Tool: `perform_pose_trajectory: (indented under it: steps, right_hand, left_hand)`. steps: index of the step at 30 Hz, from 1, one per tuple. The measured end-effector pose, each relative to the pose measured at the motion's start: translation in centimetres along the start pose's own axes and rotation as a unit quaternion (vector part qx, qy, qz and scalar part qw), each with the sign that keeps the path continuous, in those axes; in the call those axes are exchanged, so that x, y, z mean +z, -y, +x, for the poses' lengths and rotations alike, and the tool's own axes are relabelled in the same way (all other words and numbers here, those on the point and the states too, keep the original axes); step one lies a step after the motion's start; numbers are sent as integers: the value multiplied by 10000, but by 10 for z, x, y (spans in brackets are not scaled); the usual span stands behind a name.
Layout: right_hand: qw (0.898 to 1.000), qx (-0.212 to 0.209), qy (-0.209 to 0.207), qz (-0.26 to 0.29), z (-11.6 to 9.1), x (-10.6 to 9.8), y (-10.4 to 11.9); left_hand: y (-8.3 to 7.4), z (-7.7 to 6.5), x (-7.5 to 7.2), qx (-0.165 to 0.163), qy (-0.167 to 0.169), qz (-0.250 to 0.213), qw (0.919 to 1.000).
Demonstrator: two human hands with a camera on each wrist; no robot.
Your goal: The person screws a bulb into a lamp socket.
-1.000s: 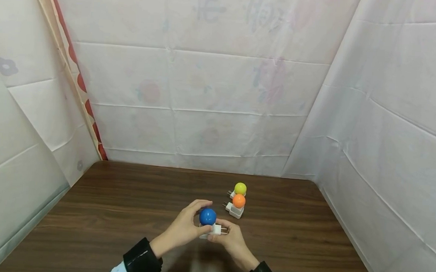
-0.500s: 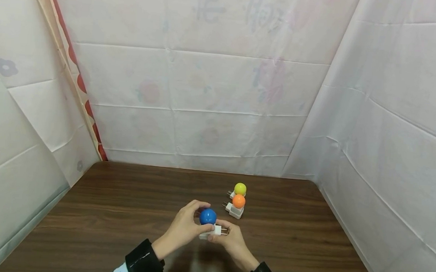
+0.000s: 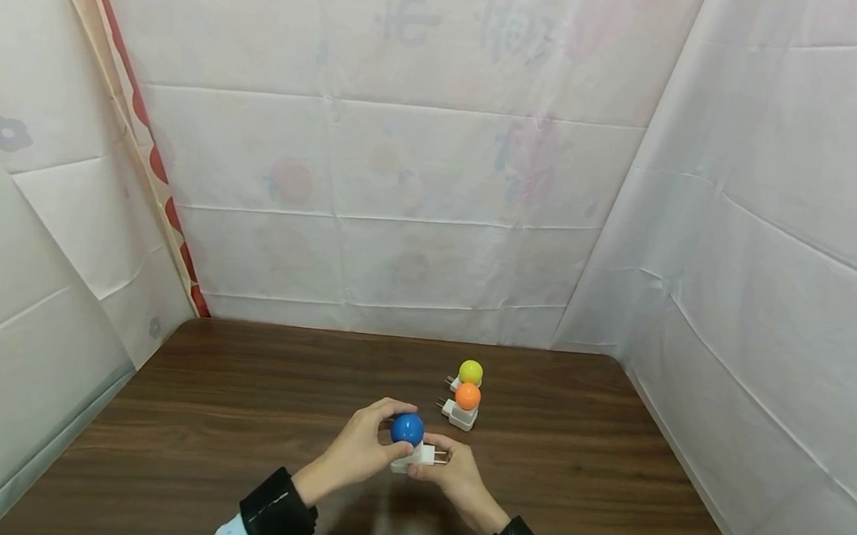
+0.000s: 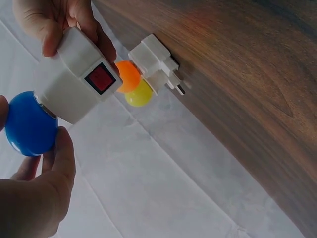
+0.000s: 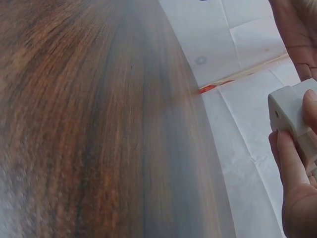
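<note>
My left hand pinches a round blue light bulb between thumb and fingers. The bulb sits in a white plug-in lamp socket, its metal collar showing at the socket's mouth in the left wrist view. A red rocker switch is set in the socket's face. Around the plug end, my right hand grips the socket, thumb on the near side, with the two metal prongs pointing right. In the right wrist view only part of the socket shows, and the bulb is out of sight.
Beyond the hands, an orange bulb in a white socket stands on the brown wooden table. A yellow-green bulb in a similar socket stands just behind it. White cloth hangs around the table.
The hands keep their hold on the bulb and socket. The left fingers shift slightly around the blue bulb; the other two lamps stay put.
</note>
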State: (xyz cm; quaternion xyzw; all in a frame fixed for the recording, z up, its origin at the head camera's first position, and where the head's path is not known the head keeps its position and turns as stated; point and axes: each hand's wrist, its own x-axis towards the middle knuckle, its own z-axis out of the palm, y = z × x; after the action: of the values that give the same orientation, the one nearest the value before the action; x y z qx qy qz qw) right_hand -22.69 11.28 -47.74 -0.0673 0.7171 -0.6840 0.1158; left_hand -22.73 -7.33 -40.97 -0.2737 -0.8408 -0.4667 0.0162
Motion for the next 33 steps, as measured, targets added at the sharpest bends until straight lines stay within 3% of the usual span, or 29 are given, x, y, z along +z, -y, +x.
perform_pose_trajectory:
  steps: [6,15,23,33]
  right_hand:
    - [10000,5,64,25,1,1,0]
    - [10000,34,69,-4,-12,5,24]
    - [10000,21,39,51,0,1,1]
    - [9999,-78,59,116,0,1,-1]
  left_hand:
    - [-1,0,-3,102,256,6,9996]
    - [0,2,-4,110,315,2,9994]
    - [3,0,1,-101,-179,-291,9994]
    - [1,-3,7,-334,-579,-162,9976]
